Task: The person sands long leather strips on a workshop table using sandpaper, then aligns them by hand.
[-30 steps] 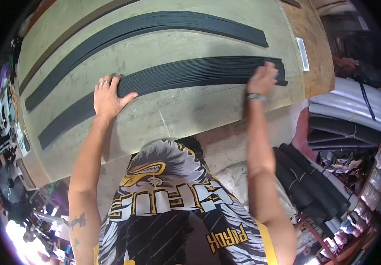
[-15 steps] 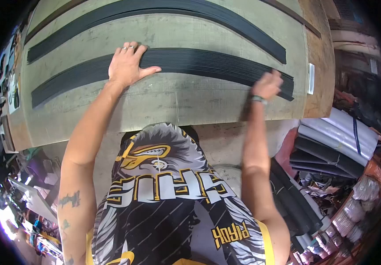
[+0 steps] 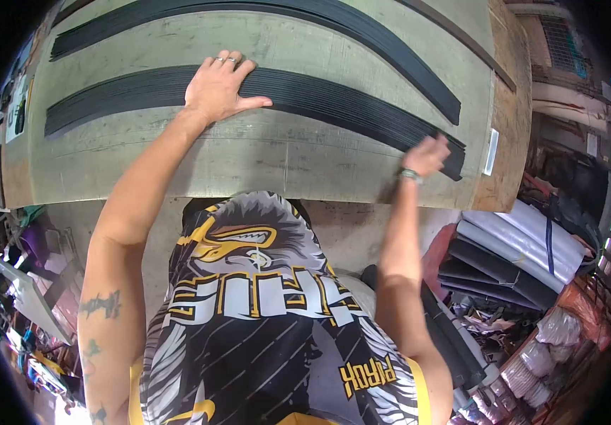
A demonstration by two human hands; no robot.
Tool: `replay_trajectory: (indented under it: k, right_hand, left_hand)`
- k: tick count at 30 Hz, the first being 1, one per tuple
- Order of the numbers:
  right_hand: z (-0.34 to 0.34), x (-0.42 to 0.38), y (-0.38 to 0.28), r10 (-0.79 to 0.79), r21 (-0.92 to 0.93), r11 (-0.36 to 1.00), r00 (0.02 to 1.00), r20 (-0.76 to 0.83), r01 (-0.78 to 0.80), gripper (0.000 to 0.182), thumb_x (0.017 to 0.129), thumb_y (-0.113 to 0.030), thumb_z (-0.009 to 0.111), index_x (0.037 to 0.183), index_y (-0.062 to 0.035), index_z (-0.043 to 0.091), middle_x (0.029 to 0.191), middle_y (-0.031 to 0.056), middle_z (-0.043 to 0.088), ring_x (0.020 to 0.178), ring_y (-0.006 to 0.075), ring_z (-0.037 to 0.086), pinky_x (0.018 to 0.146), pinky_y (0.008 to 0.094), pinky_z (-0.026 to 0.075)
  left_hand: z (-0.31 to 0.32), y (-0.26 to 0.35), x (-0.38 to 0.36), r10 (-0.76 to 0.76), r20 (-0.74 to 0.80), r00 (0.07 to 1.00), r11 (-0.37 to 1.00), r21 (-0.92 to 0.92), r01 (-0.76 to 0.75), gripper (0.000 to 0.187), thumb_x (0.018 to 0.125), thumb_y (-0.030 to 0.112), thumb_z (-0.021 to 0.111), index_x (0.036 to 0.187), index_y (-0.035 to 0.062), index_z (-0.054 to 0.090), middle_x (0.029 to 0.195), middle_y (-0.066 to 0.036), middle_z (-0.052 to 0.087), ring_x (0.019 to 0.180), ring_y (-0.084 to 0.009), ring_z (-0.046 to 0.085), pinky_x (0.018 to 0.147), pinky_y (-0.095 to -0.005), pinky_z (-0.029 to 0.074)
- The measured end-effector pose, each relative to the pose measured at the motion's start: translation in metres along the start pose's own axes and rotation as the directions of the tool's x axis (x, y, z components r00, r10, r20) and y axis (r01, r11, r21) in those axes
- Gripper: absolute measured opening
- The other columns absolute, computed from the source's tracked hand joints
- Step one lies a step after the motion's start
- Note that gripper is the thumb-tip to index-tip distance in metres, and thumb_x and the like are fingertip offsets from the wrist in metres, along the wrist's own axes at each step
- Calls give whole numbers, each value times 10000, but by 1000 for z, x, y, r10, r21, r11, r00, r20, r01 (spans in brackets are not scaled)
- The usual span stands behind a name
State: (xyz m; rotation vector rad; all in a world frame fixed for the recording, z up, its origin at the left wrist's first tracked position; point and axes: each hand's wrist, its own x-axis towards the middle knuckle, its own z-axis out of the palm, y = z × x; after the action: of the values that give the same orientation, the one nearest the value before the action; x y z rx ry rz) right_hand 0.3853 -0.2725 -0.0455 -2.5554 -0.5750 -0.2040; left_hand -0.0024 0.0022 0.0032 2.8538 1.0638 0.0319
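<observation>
A long layered bundle of thin black strips point(image 3: 327, 99) lies across the work table, bowed in the wide view. My left hand point(image 3: 217, 88) rests flat over the bundle left of its middle, fingers spread and thumb pointing right, with rings on it. At the bundle's right end is my right hand point(image 3: 426, 156), wearing a wristband; it is at the strips' near edge, and its fingers are smeared by motion. The strip ends at that side are slightly uneven. Farther back lies a second stack of black strips point(image 3: 362, 32).
The worn greenish table top point(image 3: 249, 156) has a wooden border point(image 3: 507, 170) on the right. A small white piece point(image 3: 490, 151) lies near that side. Dark bars run along the far corners. Rolls of silver and black sheet point(image 3: 518, 248) are stacked below right; clutter fills the lower left.
The view has shifted and turned slightly. My left hand stays spread on the strips, while my right hand is still at their right end, blurred in both frames.
</observation>
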Motion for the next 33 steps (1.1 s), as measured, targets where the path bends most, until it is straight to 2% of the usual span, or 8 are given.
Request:
replay_trajectory:
  k: [6, 15, 17, 21, 29, 30, 32, 33]
  right_hand:
    - [15, -165, -163, -784, 384, 619, 517, 342, 685, 685, 923, -185, 692, 1580, -153, 502, 1677, 127, 435, 1600, 370, 298, 1274, 653, 164]
    - [24, -20, -33, 4, 144, 990, 999, -37, 2, 422, 1067, -274, 543, 1449, -105, 598, 1421, 158, 609, 1429, 408, 474, 1176, 654, 293]
    - [30, -90, -133, -510, -38, 856, 855, 96, 515, 526, 934, -197, 683, 1445, -103, 599, 1452, 169, 586, 1440, 425, 467, 1174, 663, 302]
    - [16, -138, -166, -785, 308, 618, 548, 288, 724, 562, 979, -209, 661, 1530, -161, 560, 1607, 102, 529, 1548, 390, 380, 1251, 650, 212]
    - [11, 30, -4, 63, -233, 971, 996, 64, -47, 495, 1138, -347, 359, 1537, -100, 517, 1580, 91, 550, 1432, 321, 513, 1240, 658, 244]
    - [55, 9, -6, -17, 274, 961, 986, 167, -30, 467, 1088, -257, 463, 1523, -99, 529, 1587, 105, 538, 1473, 352, 474, 1235, 667, 249]
    - [41, -83, -127, -590, -220, 788, 807, -7, 575, 475, 978, -227, 663, 1431, -95, 612, 1403, 170, 641, 1315, 383, 589, 1139, 619, 388]
    - [39, -123, -161, -580, 51, 815, 810, 87, 578, 528, 936, -188, 718, 1449, -112, 617, 1513, 179, 593, 1480, 395, 471, 1223, 644, 277]
  left_hand:
    - [13, -7, 3, 68, -78, 995, 996, -46, -72, 499, 1071, 521, 499, 1318, 114, 648, 1299, -126, 643, 1241, -314, 573, 1052, -454, 459]
    - [13, -8, 0, 66, -167, 984, 994, -70, -79, 374, 1091, 390, 487, 1266, 107, 658, 1256, -102, 647, 1220, -297, 576, 1029, -434, 459]
    - [12, -11, 3, 62, -176, 983, 993, -86, -78, 382, 1089, 398, 482, 1256, 114, 675, 1260, -96, 652, 1223, -288, 576, 1031, -434, 462]
    - [13, -9, -1, 63, -166, 984, 987, -135, -86, 361, 1067, 362, 520, 1280, 116, 676, 1221, -105, 644, 1191, -294, 582, 1014, -432, 464]
    - [12, -8, -2, 20, -162, 987, 996, -81, -33, 398, 1066, 400, 534, 1325, 122, 655, 1245, -102, 641, 1242, -299, 569, 1057, -431, 453]
    - [12, -6, 0, 23, -165, 986, 996, -81, -36, 398, 1066, 400, 535, 1324, 122, 655, 1245, -104, 640, 1243, -301, 569, 1059, -432, 453]
    - [13, -8, 3, 26, -170, 985, 997, -69, -38, 405, 1069, 419, 514, 1295, 125, 677, 1285, -102, 655, 1242, -291, 577, 1040, -428, 461]
    - [14, -8, 2, 32, -172, 985, 997, -70, -44, 400, 1068, 415, 519, 1293, 125, 678, 1280, -103, 655, 1240, -293, 578, 1035, -429, 464]
